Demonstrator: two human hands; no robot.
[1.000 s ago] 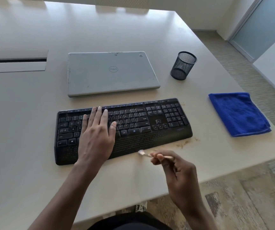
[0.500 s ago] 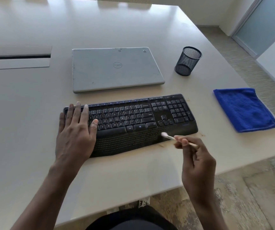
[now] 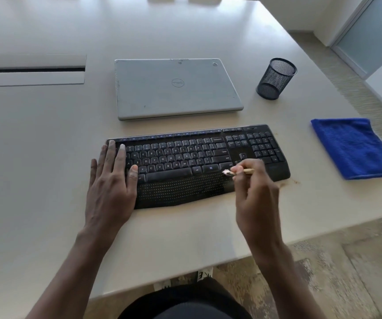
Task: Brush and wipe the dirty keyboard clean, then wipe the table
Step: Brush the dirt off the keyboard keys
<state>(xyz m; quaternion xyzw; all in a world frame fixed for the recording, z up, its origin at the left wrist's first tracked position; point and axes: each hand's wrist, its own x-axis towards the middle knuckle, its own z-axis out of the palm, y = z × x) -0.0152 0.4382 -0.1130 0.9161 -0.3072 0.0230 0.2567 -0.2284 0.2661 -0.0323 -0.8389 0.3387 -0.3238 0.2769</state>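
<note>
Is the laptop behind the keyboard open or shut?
Shut: the laptop lies flat with its lid down and the logo facing up.

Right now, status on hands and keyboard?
Left hand flat on left end of black keyboard. Right hand pinches small wooden-handled brush, bristles at bottom key row. Folded blue cloth lies apart, right.

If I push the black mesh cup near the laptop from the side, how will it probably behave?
The mesh cup looks empty and see-through, so probably light: it may slide on the smooth table. It stands upright and fairly tall, so a high push might tip it; being round, it could then roll.
</note>
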